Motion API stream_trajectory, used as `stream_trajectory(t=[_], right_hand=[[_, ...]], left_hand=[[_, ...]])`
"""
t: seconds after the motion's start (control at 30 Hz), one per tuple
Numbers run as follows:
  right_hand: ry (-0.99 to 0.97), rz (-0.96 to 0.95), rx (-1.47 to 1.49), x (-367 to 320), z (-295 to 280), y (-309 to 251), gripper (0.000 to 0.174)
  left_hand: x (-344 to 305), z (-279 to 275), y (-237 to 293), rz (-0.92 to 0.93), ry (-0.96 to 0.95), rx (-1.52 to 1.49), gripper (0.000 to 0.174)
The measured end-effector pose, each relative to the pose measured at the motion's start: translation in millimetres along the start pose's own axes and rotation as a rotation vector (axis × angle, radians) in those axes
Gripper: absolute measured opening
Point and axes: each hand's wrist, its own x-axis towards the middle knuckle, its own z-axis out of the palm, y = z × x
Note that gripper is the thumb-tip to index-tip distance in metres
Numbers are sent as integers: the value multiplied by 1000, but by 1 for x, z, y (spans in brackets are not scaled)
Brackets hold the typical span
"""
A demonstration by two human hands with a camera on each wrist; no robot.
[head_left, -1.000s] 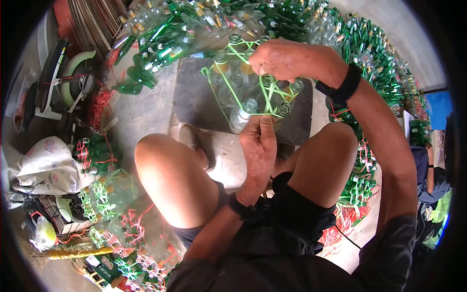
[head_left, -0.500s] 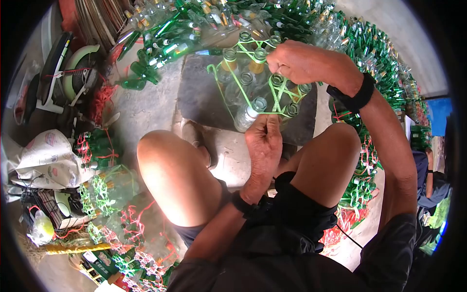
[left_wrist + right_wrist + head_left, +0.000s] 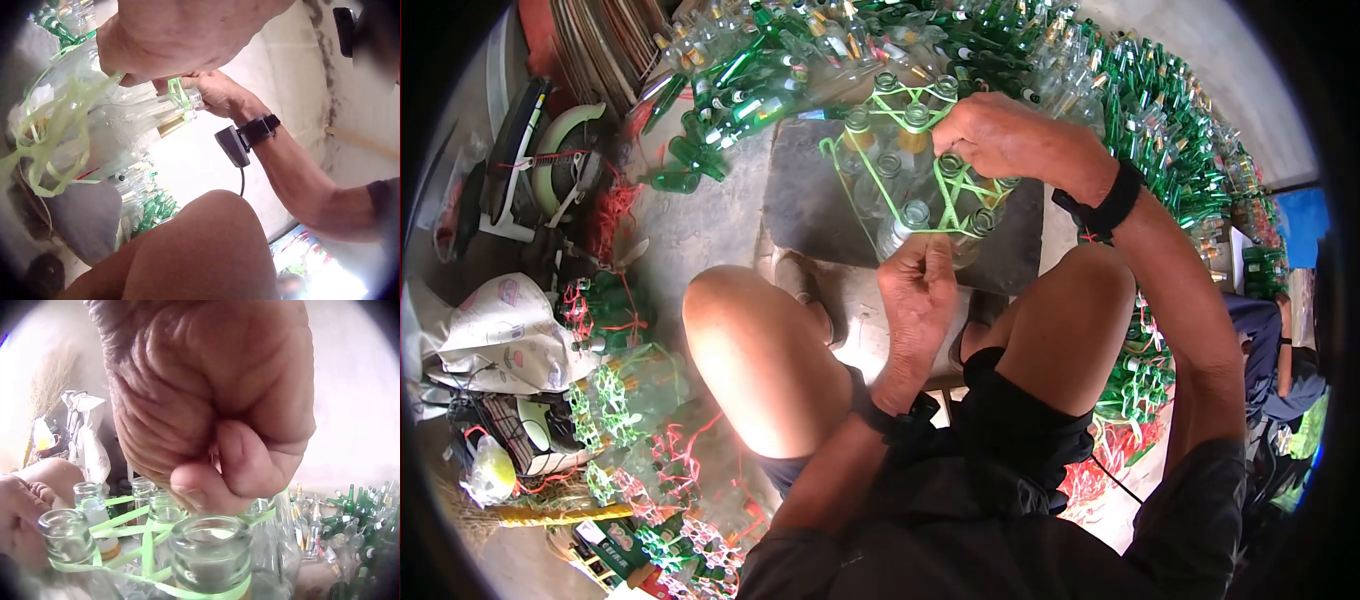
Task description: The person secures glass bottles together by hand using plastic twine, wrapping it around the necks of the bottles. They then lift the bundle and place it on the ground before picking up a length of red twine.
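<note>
Several clear glass bottles (image 3: pixel 914 214) stand bundled on a dark board (image 3: pixel 800 215), their necks laced with light green plastic strap (image 3: pixel 880 178). My left hand (image 3: pixel 920 285) pinches the strap between thumb and fingers beside the front bottle. At the right of the bundle, my right hand (image 3: pixel 1015 140) is curled tight over the strap, close above the bottle mouths. Its folded fingers (image 3: pixel 240 459) hide most of what they hold in the right wrist view. Loose loops of strap (image 3: pixel 59 140) hang from the bundle in the left wrist view.
A large heap of green and clear bottles (image 3: pixel 1110 110) curves round the back and right. Strapped bottle bundles (image 3: pixel 605 400) stand at the left, near a white sack (image 3: pixel 505 335) and a wheeled item (image 3: pixel 560 160). My knees (image 3: pixel 740 300) flank the board.
The head view shifts slightly. My right hand has moved a little right, baring more of the rear bottle necks. My left hand has slid slightly left along the front bottle, still pinching strap.
</note>
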Motion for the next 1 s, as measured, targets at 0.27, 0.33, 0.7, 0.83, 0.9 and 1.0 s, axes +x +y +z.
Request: stream_trajectory(t=[0.27, 0.33, 0.7, 0.83, 0.9, 1.0], right_hand=[[351, 89, -93, -40, 11, -44, 13], [387, 100, -82, -56, 12, -68, 11], [285, 188, 406, -112, 99, -149, 33], [373, 324, 495, -106, 133, -160, 34], [449, 322, 559, -101, 142, -164, 37], [296, 451, 798, -105, 153, -166, 31]], left_hand=[[0, -18, -4, -7, -55, -33, 22], [0, -23, -2, -92, -89, -84, 21], [15, -32, 25, -637, -126, -366, 11], [20, -34, 24, -692, -165, -417, 11], [21, -35, 25, -707, -204, -435, 15], [26, -41, 18, -729, -268, -472, 16]])
